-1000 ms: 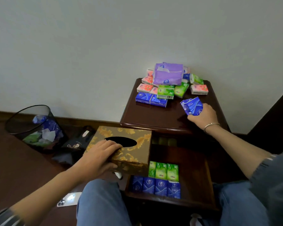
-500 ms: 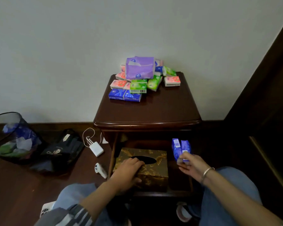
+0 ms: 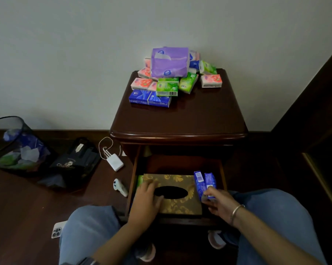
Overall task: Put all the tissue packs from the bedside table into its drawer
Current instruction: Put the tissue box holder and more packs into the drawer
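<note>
The fingers (image 3: 212,192) of the right hand (image 3: 220,204) were clamped on two blue tissue packs (image 3: 204,183), held on end over the right side of the open drawer (image 3: 224,175), just beside a gold-patterned tissue box (image 3: 177,204). The left hand (image 3: 146,202) lay on top of that box with its fingers fairly straight, gripping nothing. From where I stood the box seemed the trouble: it filled most of the drawer's front, a green pack (image 3: 140,180) barely peeping out at its left, so the blue pair might catch on its edge or wedge against the drawer's right wall. Most of the work waited at the back edge of the table (image 3: 180,121), where a heap of pink, green and blue packs (image 3: 167,88) carried a big purple pack (image 3: 169,64) that looked ready to slide if the ones under it were pulled. On the dark wooden floor to the left were a mesh wastebasket (image 3: 14,146), a black bag (image 3: 73,161), a white charger (image 3: 114,162) and a phone (image 3: 56,230).
</note>
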Available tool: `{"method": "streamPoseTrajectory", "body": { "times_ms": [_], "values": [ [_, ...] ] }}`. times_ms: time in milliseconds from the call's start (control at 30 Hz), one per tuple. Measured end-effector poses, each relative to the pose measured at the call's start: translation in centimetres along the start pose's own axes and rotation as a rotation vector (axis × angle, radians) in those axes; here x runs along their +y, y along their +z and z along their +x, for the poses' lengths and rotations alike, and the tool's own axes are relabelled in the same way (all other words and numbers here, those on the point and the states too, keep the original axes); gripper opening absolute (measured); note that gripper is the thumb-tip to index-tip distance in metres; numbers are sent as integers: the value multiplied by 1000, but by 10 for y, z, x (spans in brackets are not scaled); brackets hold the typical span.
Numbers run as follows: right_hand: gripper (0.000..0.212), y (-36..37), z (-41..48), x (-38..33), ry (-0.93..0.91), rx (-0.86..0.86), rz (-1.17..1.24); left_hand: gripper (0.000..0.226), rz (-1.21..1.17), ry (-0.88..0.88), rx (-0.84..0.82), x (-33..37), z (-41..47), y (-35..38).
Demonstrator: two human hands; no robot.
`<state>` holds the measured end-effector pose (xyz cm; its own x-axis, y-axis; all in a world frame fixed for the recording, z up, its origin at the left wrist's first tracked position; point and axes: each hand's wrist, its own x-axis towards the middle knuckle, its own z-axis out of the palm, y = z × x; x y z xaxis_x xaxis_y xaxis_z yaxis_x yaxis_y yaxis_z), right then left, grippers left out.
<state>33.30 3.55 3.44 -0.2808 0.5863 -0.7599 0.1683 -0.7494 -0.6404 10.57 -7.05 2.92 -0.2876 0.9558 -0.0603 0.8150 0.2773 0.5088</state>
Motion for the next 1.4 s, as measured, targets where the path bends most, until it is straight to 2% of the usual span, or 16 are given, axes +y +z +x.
{"method": "streamPoseTrajectory", "body": {
  "times_ms": [67, 133, 233, 500, 600, 667, 767, 933, 1000, 1167, 1200, 1300, 1400],
  "values": [
    [30, -4, 1, 1, 2, 13, 22, 42, -140, -300, 81, -4, -1, -8],
    [34, -6, 3, 3, -5, 46, 52, 42, -254, -523, -35, -10, -2, -9],
    [31, -7, 8, 10, -24, 86, 93, 37, -256, -647, -264, -17, -4, -3],
    [36, 3, 15, 22, -21, 133, 168, 33, -166, -581, -327, -32, 6, 2],
    [36, 0, 18, 17, -79, 333, -63, 34, -156, -562, -319, -35, 5, 2],
    [48, -2, 20, 11, -105, 489, -267, 37, -151, -553, -308, -36, 3, 1],
    [62, 5, 26, 6, -125, 514, -419, 39, -149, -528, -310, -38, 1, 1],
    [68, 22, 40, 10, -77, 598, -549, 26, -174, -494, -312, -40, 0, 0],
    [68, 20, 40, 14, -73, 565, -491, 26, -171, -487, -313, -41, -1, -1],
    [85, 8, 29, 12, -39, 388, -223, 31, -212, -470, -314, -45, 0, -3],
    [80, 7, 25, 11, -29, 373, -217, 33, -226, -471, -323, -46, 1, -3],
    [40, 13, 7, 16, -59, 343, -322, 37, -276, -487, -366, -47, 4, -4],
    [33, 24, -4, 22, -58, 237, -386, 40, -268, -513, -403, -46, 6, -3]
  ]
}}
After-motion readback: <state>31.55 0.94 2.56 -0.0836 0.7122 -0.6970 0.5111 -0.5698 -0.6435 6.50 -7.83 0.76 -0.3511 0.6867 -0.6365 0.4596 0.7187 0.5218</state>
